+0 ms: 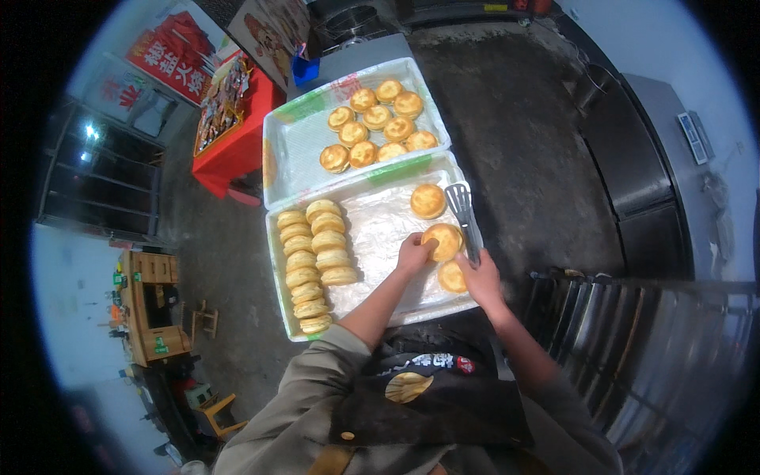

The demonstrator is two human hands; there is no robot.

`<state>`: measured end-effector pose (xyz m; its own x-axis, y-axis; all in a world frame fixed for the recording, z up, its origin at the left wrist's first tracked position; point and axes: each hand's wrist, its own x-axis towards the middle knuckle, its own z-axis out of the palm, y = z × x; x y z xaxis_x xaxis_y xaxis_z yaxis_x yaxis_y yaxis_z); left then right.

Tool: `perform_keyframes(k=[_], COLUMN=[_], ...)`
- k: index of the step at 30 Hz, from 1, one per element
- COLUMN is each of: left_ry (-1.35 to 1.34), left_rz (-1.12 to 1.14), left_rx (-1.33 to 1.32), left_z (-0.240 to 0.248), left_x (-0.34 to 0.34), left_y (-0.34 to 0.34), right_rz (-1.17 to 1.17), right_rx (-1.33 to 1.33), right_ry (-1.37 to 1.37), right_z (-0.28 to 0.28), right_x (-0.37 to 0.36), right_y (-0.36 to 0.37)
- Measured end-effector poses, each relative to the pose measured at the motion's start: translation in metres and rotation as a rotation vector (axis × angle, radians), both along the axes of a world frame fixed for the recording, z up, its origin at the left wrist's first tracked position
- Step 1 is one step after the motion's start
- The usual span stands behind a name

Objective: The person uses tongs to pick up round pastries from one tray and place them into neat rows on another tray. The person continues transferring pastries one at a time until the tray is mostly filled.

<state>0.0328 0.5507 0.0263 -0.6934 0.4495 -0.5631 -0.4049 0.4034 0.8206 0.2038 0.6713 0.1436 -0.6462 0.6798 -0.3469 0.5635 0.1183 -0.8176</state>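
Observation:
My left hand point(415, 255) grips the left edge of a golden round flatbread point(440, 235), thumb over its top. From the other side, my right hand point(481, 279) is closed round the handle of a slotted turner point(461, 207), its fingers near the same bread. The turner's slotted head points away, over the right wall of the near tray point(372, 313). One round bread point(428, 201) lies beyond the gripped one, and another point(452, 277) lies closer to me. Two rows of breads standing on edge point(301, 269) fill the tray's left side.
Beyond stands a second lined tray point(297, 131) with several breads lying flat. A blue container point(305, 70) sits behind it. At far left is a red-covered table point(229, 158) with packaged goods. Dark metal panels point(625, 340) stand at right; a wooden desk point(154, 317) is at left.

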Motion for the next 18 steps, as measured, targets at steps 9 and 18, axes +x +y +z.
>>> perform_keyframes(k=[9, 18], left_ry=[-0.346, -0.447], left_rz=[0.158, 0.254], left_rx=[0.328, 0.182], left_z=[-0.019, 0.011], left_x=[0.006, 0.002], left_y=[0.026, 0.005], right_rz=[0.084, 0.099], right_rx=[0.210, 0.201], right_ry=[-0.157, 0.022], right_z=[-0.038, -0.078], right_x=[-0.058, -0.060], right_y=[-0.035, -0.021])
